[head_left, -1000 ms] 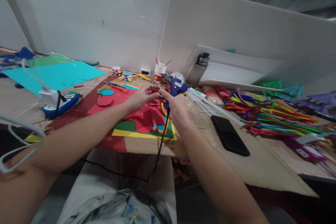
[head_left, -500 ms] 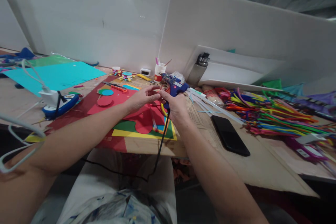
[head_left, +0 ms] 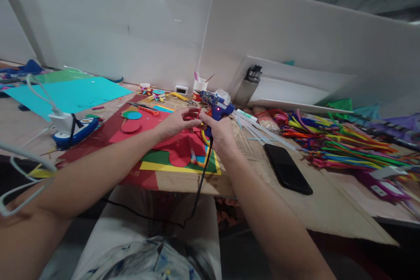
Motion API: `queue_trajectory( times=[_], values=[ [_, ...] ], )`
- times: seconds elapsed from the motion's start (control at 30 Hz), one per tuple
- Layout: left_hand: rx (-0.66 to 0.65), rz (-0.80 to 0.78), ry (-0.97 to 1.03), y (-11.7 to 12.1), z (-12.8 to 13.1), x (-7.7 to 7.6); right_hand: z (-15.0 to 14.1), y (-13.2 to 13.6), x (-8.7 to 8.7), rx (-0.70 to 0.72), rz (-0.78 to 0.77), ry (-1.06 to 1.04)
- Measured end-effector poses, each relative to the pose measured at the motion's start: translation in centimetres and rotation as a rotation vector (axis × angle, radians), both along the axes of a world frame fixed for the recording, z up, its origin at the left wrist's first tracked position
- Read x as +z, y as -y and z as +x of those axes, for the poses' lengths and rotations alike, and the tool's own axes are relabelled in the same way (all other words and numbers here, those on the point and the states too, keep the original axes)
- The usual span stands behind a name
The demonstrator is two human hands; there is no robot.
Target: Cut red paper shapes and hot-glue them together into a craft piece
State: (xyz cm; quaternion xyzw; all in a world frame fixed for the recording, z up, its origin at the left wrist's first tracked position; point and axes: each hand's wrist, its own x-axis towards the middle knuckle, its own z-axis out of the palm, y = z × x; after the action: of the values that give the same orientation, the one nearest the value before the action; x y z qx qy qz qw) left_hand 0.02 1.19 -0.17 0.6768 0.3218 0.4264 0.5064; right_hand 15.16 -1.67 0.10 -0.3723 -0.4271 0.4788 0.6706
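Note:
My right hand (head_left: pixel 221 131) is wrapped round a blue glue gun (head_left: pixel 220 108), which shows a small red light. Its nozzle end points up and to the left, and its black cord (head_left: pixel 204 168) runs down over the table edge. Close beside it, my left hand (head_left: pixel 180 120) has its fingers closed on a small red piece (head_left: pixel 199 113), perhaps paper; its shape is mostly hidden. The fingertips of both hands nearly meet. Below them lie red paper (head_left: pixel 180 154) and a yellow sheet (head_left: pixel 160 167).
Scissors (head_left: pixel 149 110) and paper circles (head_left: pixel 131 126) lie to the left. A paper cup (head_left: pixel 199 87) stands behind the hands. Glue sticks (head_left: pixel 254 127), a black phone (head_left: pixel 288 169) and many coloured pipe cleaners (head_left: pixel 348 140) are on the right. A blue power strip (head_left: pixel 75 135) sits far left.
The fingers of my left hand have shifted slightly, and more of the small red piece shows between the hands. The glue gun has barely moved.

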Motion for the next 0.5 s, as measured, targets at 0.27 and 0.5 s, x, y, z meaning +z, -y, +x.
queue_trajectory(
  times=[0.27,0.5],
  values=[
    [-0.075,-0.043,0.04,0.27,0.0,0.07,0.17,0.17,0.32,0.002,0.017,0.02],
    [-0.081,-0.076,0.033,0.42,-0.01,0.6,0.37,-0.48,-0.28,-0.067,-0.025,0.067]
  ],
)
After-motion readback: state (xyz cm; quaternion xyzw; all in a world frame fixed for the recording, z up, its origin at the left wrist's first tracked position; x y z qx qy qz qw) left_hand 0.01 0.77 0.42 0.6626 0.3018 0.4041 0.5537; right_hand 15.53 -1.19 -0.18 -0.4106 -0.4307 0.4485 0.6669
